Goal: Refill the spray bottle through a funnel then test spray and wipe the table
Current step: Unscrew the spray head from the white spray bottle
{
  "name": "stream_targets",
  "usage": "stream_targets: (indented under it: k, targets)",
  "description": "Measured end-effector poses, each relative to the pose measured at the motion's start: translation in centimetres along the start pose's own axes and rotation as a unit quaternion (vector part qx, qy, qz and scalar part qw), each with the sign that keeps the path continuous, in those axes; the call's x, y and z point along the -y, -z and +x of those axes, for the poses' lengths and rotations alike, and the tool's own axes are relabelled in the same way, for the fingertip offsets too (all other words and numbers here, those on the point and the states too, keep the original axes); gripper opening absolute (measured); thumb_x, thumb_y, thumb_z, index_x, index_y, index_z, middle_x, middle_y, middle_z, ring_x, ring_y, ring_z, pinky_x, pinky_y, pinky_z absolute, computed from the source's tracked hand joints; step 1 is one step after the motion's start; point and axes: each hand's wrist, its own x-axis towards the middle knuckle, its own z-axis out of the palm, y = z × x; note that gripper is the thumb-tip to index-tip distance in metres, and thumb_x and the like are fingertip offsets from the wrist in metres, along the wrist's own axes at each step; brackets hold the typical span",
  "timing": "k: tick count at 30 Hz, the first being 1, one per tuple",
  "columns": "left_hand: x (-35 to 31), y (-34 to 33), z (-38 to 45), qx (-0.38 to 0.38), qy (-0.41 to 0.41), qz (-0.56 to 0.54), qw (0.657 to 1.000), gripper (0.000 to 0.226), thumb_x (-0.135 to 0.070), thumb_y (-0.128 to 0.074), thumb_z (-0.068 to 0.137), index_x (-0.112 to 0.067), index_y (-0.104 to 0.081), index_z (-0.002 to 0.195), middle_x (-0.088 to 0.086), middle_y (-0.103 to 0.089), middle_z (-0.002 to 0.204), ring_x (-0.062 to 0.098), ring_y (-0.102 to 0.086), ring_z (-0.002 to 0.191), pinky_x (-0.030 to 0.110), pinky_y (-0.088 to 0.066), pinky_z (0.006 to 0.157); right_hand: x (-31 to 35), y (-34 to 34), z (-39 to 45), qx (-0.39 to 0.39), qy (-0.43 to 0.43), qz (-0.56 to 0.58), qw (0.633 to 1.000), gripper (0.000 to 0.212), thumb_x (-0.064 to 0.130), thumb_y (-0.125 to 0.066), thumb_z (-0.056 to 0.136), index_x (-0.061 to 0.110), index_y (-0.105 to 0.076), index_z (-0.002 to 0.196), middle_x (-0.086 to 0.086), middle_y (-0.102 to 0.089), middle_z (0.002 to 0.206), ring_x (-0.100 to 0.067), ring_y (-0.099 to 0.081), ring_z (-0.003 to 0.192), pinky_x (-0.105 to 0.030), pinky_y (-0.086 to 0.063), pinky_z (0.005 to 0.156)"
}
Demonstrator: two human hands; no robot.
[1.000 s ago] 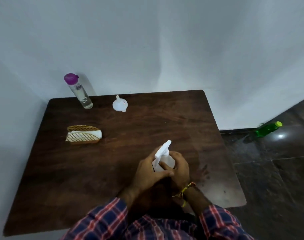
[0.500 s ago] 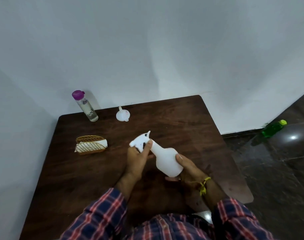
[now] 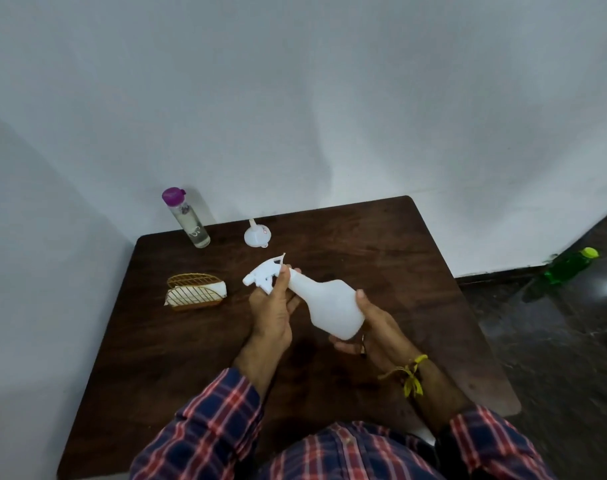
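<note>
Above the near middle of the dark wooden table (image 3: 381,271), a white spray bottle (image 3: 324,301) is held off the surface, tilted almost on its side with its base toward the person and its trigger head (image 3: 265,273) pointing away and to the left. The right hand (image 3: 371,323) cups the wide base from below and from the right, fingers curled around the body. The left hand (image 3: 274,306) is closed on the neck just behind the trigger head, thumb and fingers pressed around it. Both forearms come out of rolled plaid sleeves (image 3: 219,417), and a yellow thread (image 3: 411,374) is tied on the right wrist.

Farther from the person than the spray bottle and to its left, a golden wire napkin holder (image 3: 194,292) stands on the table with white paper napkins (image 3: 219,289) in it. Beyond the spray bottle, near the table's far edge, a small white funnel (image 3: 257,233) rests with its wide mouth down and its spout up. Left of the funnel, at the far left corner, a clear water bottle (image 3: 187,218) with a purple cap stands upright against the white wall (image 3: 295,98). Well to the right of the spray bottle, off the table, a green bottle (image 3: 568,270) with a yellow-green cap is on the dark floor (image 3: 554,341) beside the wall.
</note>
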Motion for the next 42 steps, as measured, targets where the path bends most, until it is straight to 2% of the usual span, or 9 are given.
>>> stream_targets:
  k: [3, 7, 10, 15, 20, 25, 29, 34, 42]
  targets:
    - [0.2, 0.2, 0.0, -0.014, -0.003, -0.006, 1.000, 0.027, -0.017, -0.067, 0.091, -0.008, -0.065, 0.116, 0.011, -0.074, 0.103, 0.021, -0.073, 0.093, 0.041, -0.060, 0.078, -0.4, 0.2, -0.1, -0.028, 0.105, 0.005, 0.994, 0.085, 0.046, -0.089, 0.061, 0.024, -0.048, 0.132, -0.016, -0.051, 0.136, -0.034, -0.061, 0.115, -0.050, -0.058, 0.076]
    - [0.9, 0.4, -0.3, -0.020, -0.034, 0.028, 0.999, 0.021, -0.018, -0.068, 0.091, -0.012, -0.066, 0.111, 0.009, -0.074, 0.106, 0.021, -0.072, 0.097, 0.040, -0.060, 0.079, 0.6, -0.7, -0.8, 0.012, -0.046, 0.012, 0.999, 0.060, 0.052, -0.065, 0.082, 0.017, -0.052, 0.129, -0.020, -0.059, 0.127, -0.038, -0.067, 0.103, -0.050, -0.058, 0.078]
    - [0.4, 0.6, 0.0, -0.048, -0.037, 0.011, 0.998, 0.015, -0.019, -0.068, 0.091, -0.018, -0.066, 0.106, 0.008, -0.074, 0.105, 0.021, -0.073, 0.095, 0.042, -0.060, 0.082, 0.1, -0.3, -0.6, -0.017, 0.129, -0.062, 0.990, 0.073, 0.018, -0.083, 0.074, 0.019, -0.044, 0.135, -0.014, -0.054, 0.133, -0.029, -0.063, 0.112, -0.041, -0.059, 0.077]
    - [-0.1, 0.9, 0.1, -0.036, -0.050, 0.042, 0.997, 0.017, -0.023, -0.068, 0.090, -0.021, -0.065, 0.107, 0.005, -0.075, 0.102, 0.018, -0.074, 0.092, 0.040, -0.061, 0.076, 1.8, -0.8, -0.7, 0.016, -0.049, -0.035, 0.998, 0.074, 0.057, -0.072, 0.072, 0.018, -0.052, 0.131, -0.016, -0.059, 0.130, -0.036, -0.065, 0.110, -0.050, -0.058, 0.079]
    - [-0.8, 1.1, 0.3, -0.043, -0.045, 0.037, 0.997, 0.011, -0.024, -0.067, 0.091, -0.024, -0.065, 0.102, 0.005, -0.076, 0.099, 0.019, -0.073, 0.094, 0.039, -0.059, 0.077, 1.2, -0.8, -0.9, -0.023, 0.178, -0.231, 0.956, 0.073, 0.026, -0.085, 0.072, 0.024, -0.042, 0.131, -0.001, -0.052, 0.129, -0.014, -0.060, 0.111, -0.030, -0.059, 0.076]
    - [-1.7, 0.4, 0.1, 0.013, -0.074, 0.078, 0.994, 0.011, -0.022, -0.066, 0.091, -0.020, -0.067, 0.102, 0.006, -0.076, 0.099, 0.019, -0.073, 0.094, 0.040, -0.060, 0.076, 2.8, -1.1, -0.7, 0.074, -0.028, -0.095, 0.992, 0.067, 0.043, -0.079, 0.075, 0.019, -0.054, 0.132, -0.013, -0.061, 0.127, -0.031, -0.064, 0.114, -0.050, -0.056, 0.086]
    - [-1.9, -0.1, 0.2, 0.000, -0.091, 0.110, 0.990, 0.016, -0.026, -0.067, 0.091, -0.019, -0.068, 0.106, 0.004, -0.076, 0.100, 0.019, -0.072, 0.097, 0.050, -0.057, 0.087, 2.5, -0.9, -0.5, -0.011, 0.165, -0.320, 0.933, 0.088, 0.028, -0.092, 0.063, 0.023, -0.039, 0.133, 0.005, -0.054, 0.124, -0.012, -0.060, 0.111, -0.026, -0.058, 0.077]
    - [-2.2, -0.5, 0.0, -0.004, -0.119, 0.148, 0.982, 0.018, -0.025, -0.069, 0.090, -0.018, -0.069, 0.107, 0.002, -0.076, 0.100, 0.016, -0.072, 0.095, 0.047, -0.057, 0.088, 3.8, -0.6, -0.1, 0.051, 0.101, -0.282, 0.953, 0.088, 0.048, -0.085, 0.065, 0.020, -0.046, 0.138, 0.000, -0.060, 0.126, -0.016, -0.066, 0.106, -0.029, -0.059, 0.079]
    - [-3.3, -0.4, 0.1, -0.133, -0.140, 0.074, 0.978, 0.029, -0.023, -0.071, 0.089, -0.008, -0.066, 0.113, 0.009, -0.074, 0.100, 0.020, -0.074, 0.085, 0.033, -0.061, 0.069, 1.0, 1.3, 0.3, -0.147, 0.412, -0.603, 0.667, 0.093, 0.050, -0.081, 0.065, 0.017, -0.041, 0.143, -0.006, -0.041, 0.141, -0.021, -0.041, 0.128, -0.040, -0.046, 0.100]
